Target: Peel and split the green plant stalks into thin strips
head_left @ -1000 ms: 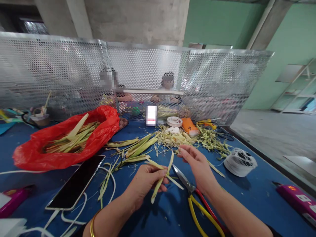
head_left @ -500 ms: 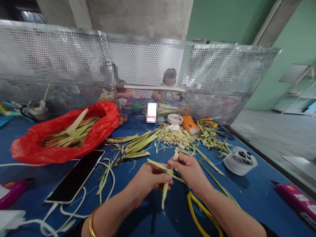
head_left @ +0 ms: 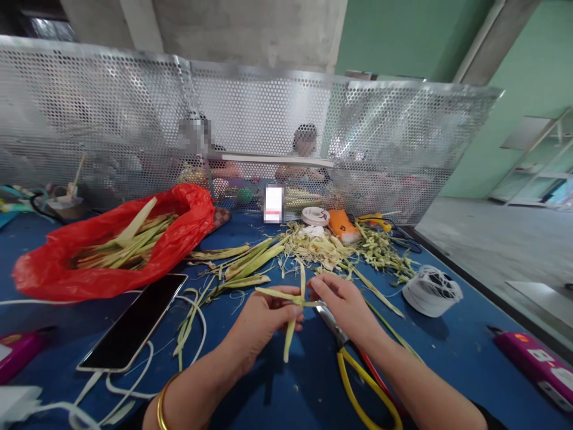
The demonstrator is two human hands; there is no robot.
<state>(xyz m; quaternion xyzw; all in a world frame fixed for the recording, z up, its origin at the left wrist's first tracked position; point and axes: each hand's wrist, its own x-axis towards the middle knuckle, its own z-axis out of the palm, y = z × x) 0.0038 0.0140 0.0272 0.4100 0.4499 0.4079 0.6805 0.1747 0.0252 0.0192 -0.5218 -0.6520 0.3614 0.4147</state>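
Pinched between the thumb and fingers of my left hand point(head_left: 271, 313) is a cross of pale green leaf strips point(head_left: 290, 334), held above the blue table near its middle. One arm of the cross points away, one toward me, one left and one right. My right hand point(head_left: 338, 298) is just right of it, its curled fingers by the tip of the right strip; whether they grip it is hidden. Scissors point(head_left: 367, 388) with yellow and red handles lie under and beside my right wrist, blades toward the cross.
A red bag point(head_left: 179, 239) of dry leaves and a phone point(head_left: 134, 325) with white cables lie left. Leaf scraps point(head_left: 317, 248), a tape roll point(head_left: 316, 215) and an orange packet point(head_left: 344, 226) sit behind. White cord point(head_left: 432, 292) stands right. People are behind the perforated screen point(head_left: 264, 107).
The upper strip, held by my right hand before, now stands free. My right hand has moved slightly down and away from it. The cross has turned and spread, and more of the scissors shows.
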